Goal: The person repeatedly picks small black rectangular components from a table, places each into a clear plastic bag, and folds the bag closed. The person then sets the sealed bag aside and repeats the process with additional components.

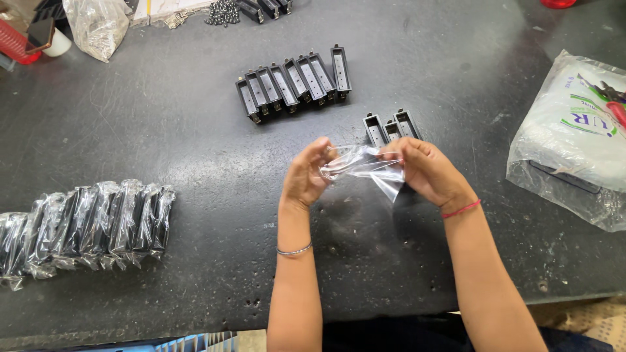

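My left hand (306,175) and my right hand (425,171) together hold a small clear plastic bag (365,168) above the dark table (195,130). Each hand pinches one side of the bag, which looks empty. Just beyond my right hand lie three black rectangular plastic housings (390,127), open side up. Farther back, a row of several more of these black housings (293,83) stands side by side. At the left edge lies a row of several housings wrapped in clear bags (85,228).
A large plastic bag of white material (574,137) lies at the right, with a red-handled tool (613,104) on it. At the back left are a crumpled clear bag (98,26), a red container (16,42), small metal parts (223,12) and more black parts (264,8).
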Tool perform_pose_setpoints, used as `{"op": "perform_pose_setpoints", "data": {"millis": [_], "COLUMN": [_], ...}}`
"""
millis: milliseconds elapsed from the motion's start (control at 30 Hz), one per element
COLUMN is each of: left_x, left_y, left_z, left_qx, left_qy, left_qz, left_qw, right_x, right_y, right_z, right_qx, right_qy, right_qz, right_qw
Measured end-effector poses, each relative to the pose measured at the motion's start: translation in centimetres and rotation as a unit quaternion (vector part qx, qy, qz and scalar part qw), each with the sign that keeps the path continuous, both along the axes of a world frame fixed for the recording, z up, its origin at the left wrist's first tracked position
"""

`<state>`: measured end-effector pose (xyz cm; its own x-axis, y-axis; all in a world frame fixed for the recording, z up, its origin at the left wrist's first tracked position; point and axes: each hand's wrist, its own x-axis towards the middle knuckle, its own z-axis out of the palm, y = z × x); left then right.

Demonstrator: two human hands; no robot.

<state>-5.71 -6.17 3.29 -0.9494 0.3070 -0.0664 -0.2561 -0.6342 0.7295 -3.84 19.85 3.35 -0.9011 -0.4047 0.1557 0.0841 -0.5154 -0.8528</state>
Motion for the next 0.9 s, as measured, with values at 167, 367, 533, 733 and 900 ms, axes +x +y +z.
{"op": "perform_pose_setpoints", "data": {"millis": [167,367,533,733,900], "left_x": [0.2,0.2,0.0,0.0,1.3], "left_y": [1.6,3.7,4.0,5.1,7.6], "left_z": [-0.5,-0.8,-1.4,-1.1,-1.1], "left_qx": [0.037,0.218,0.136,0.014,-0.046], "left_qy": [0.051,0.009,-0.025,0.013,-0.076], "left_qz": [-0.041,-0.008,0.046,-0.05,-0.115], "left_qw": [0.997,0.976,0.989,0.999,0.989], "right_x": [0.0,0.8,1.3,1.8,1.7], "right_y": [0.3,-2.0,-2.8,-3.2,-1.7], "right_z": [-0.7,-1.5,-0.9,-1.7,-1.4], "right_qx": [-0.224,-0.099,-0.143,-0.09,-0.125], "right_qy": [-0.029,-0.153,-0.136,-0.069,0.019], "right_qz": [0.106,0.027,0.146,0.219,0.05], "right_qw": [0.968,0.983,0.969,0.969,0.991]}}
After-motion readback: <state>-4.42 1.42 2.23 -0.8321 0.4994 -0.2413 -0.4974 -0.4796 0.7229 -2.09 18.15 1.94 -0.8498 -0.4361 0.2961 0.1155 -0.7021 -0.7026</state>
